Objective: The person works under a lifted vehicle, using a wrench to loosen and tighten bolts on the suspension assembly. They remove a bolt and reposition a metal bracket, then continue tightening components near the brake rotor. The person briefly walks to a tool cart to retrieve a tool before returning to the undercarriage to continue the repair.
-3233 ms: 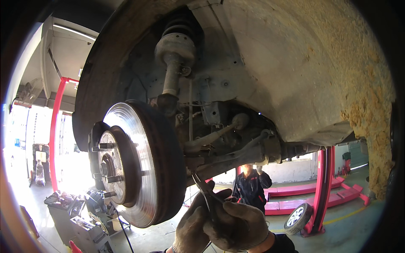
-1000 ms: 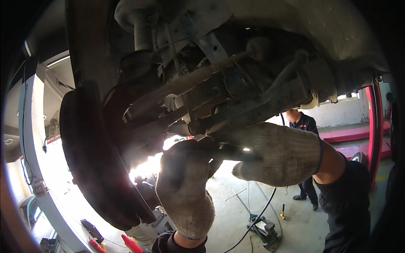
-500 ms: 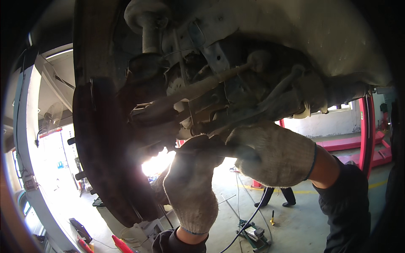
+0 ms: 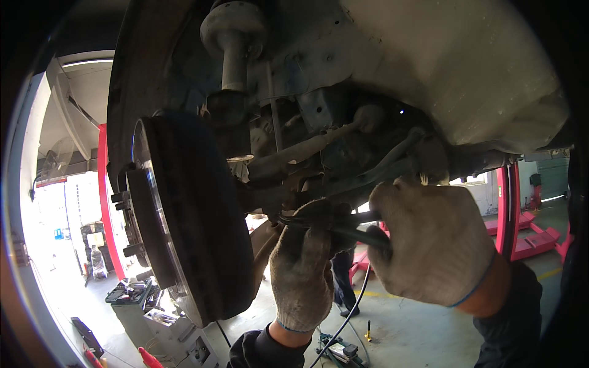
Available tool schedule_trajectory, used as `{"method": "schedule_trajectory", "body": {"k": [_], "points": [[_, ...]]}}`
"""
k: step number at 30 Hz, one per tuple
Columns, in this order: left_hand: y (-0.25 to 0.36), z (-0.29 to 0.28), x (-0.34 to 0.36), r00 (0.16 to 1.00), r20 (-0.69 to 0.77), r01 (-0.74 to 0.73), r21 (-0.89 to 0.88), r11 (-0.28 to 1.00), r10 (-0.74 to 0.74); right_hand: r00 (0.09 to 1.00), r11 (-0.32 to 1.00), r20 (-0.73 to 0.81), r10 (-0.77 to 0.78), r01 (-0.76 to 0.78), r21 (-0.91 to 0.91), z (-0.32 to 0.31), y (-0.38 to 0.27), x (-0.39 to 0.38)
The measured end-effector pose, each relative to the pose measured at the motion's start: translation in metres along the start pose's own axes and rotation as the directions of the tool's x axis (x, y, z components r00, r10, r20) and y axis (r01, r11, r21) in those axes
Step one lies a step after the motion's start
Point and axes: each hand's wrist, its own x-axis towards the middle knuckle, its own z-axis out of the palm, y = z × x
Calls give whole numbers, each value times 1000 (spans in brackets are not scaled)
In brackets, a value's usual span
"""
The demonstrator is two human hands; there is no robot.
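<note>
Both my hands wear off-white knit gloves under the car's wheel arch. My right hand (image 4: pixel 429 242) is closed round the dark handles of a pair of pliers (image 4: pixel 362 238), its two handles spread apart. My left hand (image 4: pixel 302 273) closes on the front part of the pliers near their joint, thumb against it. The jaws point left, at a small joint (image 4: pixel 277 216) below the suspension arm; what they grip is too dark to make out. Left of my hands stands the brake disc (image 4: pixel 202 214) with its hub studs. Above runs a rod (image 4: pixel 300 150) with a rubber boot.
A shock absorber (image 4: pixel 234 61) hangs above, beside the arch liner (image 4: pixel 466 67). Red lift posts (image 4: pixel 508 208) stand behind. Below are a tool cart (image 4: pixel 132 306), a green floor jack (image 4: pixel 340 351) and a black hose (image 4: pixel 346 319). Another person's legs (image 4: pixel 343 279) show behind my left hand.
My view has shifted, so the disc shows more fully. My right hand has moved right, away from the left, and the spread pliers handles now show between them.
</note>
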Motion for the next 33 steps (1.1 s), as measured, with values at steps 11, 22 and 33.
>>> {"method": "schedule_trajectory", "body": {"k": [11,22,33], "points": [[20,23,3,988,-143,88,227,970,-57,976,957,175,-130,77,279,20,24,10],[26,22,4,983,-182,79,265,961,-30,931,907,269,-246,124,402,38,41,29],[21,28,1,975,-222,76,303,950,-8,900,884,354,-253,67,463,24,50,37]]}}
